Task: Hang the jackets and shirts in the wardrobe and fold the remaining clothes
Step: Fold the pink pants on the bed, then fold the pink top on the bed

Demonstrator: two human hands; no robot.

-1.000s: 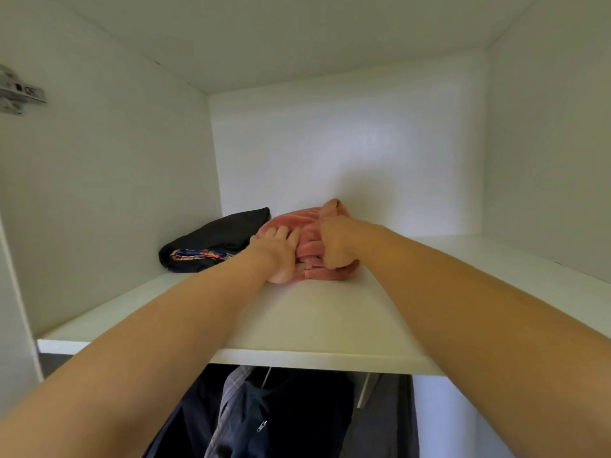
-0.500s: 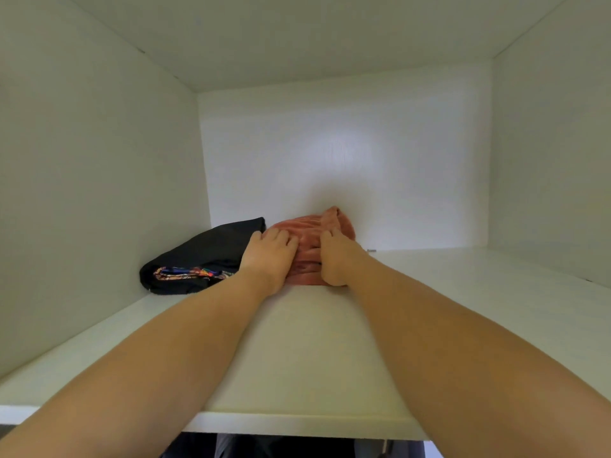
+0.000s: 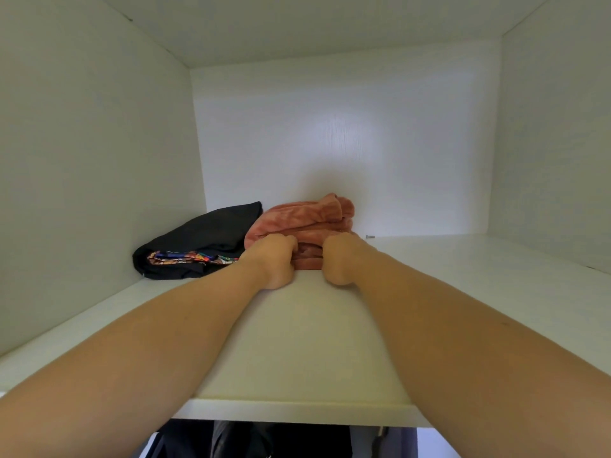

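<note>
Both left hand (image 3: 271,260) and right hand (image 3: 341,259) grip pink bundle (image 3: 304,218) at its front edge (shelf (image 3: 469,292) stretches rightward).

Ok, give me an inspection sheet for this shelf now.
Surface: white shelf.
Job's things: folded pink pile at the back; black garment close against its left side.
Clutter: small metal pin by the back wall.
Grippers: left hand curled into the pile's front; right hand against it, fingers hidden.
Cables: nothing seen.
Surroundings: white wardrobe walls; dark clothes below.
</note>
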